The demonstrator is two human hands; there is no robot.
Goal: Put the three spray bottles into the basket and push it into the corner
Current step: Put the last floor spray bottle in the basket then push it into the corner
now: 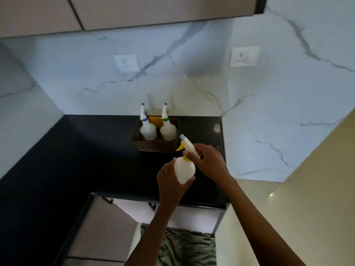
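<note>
— Dim overall, cool and bluish on the white grey-veined marble wall point(192, 73). Soft throughout, nothing crisp.

— Brighter beyond the fingertips point(185, 153), though: pale daylight washing the marble from the right. Small glare spot on the glossy black stone countertop point(57, 160), up and right of the knuckles.

— Murky under the beige overhead cabinet point(134, 12). Faint shadow above the brown woven basket point(155, 144), past the fingers.

— Strong wide-angle bending at the edges; wall lines splayed outward. Slight motion smear on the translucent white spray bottle with yellow trigger point(184, 169) between both palms.

Both hands, left point(171, 181) and right point(208, 160), raised, fingers curled.
</note>
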